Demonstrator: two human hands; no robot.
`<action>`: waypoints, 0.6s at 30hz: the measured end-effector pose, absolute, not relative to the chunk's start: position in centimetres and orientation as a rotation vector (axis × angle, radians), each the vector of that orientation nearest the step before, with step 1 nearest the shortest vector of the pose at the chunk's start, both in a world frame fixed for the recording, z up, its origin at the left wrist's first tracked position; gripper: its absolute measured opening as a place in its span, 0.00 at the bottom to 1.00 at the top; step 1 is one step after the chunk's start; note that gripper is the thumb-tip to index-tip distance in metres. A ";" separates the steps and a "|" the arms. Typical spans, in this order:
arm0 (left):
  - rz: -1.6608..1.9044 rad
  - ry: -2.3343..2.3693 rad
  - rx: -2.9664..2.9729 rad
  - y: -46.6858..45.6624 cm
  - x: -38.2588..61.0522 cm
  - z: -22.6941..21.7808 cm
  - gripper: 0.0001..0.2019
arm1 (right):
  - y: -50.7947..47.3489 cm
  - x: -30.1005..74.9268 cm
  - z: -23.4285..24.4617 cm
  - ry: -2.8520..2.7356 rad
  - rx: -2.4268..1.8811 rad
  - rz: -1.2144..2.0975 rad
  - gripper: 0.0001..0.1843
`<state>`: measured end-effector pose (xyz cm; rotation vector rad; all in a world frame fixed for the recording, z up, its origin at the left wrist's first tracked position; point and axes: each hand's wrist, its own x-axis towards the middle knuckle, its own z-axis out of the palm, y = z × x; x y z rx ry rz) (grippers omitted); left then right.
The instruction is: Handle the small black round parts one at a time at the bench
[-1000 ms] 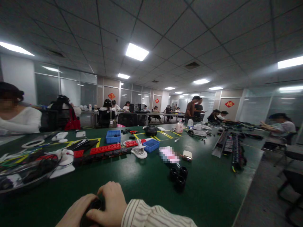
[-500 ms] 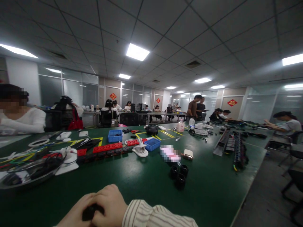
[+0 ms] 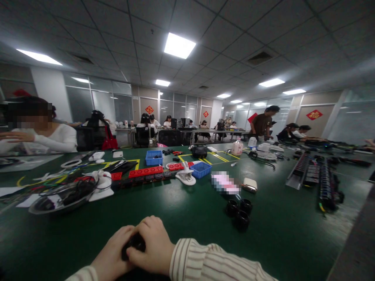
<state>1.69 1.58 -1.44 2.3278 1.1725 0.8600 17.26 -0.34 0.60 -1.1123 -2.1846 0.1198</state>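
Both my hands meet low in the head view, close over the green table. A small, dark, rounded black part (image 3: 136,244) is gripped between them and mostly covered by fingers, so its exact kind is unclear. My left hand (image 3: 113,249) wraps it from the left side. My right hand (image 3: 155,246), in a striped cuff, closes over it from the right with the thumb bent across the front. To the right, several glossy black ring-shaped pieces (image 3: 241,220) stand grouped on the green table (image 3: 190,218).
Beyond my hands lie a white clip stand (image 3: 185,175), a blue bin (image 3: 200,169) and a red-and-black strip (image 3: 146,172). A clear dish with cables (image 3: 63,203) is at left. A white-and-gold case (image 3: 250,185) and metal channels (image 3: 299,169) sit at right. A co-worker (image 3: 55,136) sits at far left.
The camera view has turned left and tilted slightly, shifting the table items rightward. My hands appear farther right and slightly higher, still closed around the black part. A standing person has shifted posture.
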 end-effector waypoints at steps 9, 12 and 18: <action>0.814 1.074 2.303 1.9 1.2 -1.8 0.21 | -1.2 17.5 1.3 -2.323 -0.712 0.196 0.12; 0.856 1.070 2.327 1.8 1.1 -2.1 0.24 | -1.6 17.5 1.5 -2.225 -0.770 0.242 0.22; 0.812 1.222 2.424 1.0 1.5 -0.9 0.20 | -1.3 17.4 1.3 -2.104 -1.131 0.276 0.21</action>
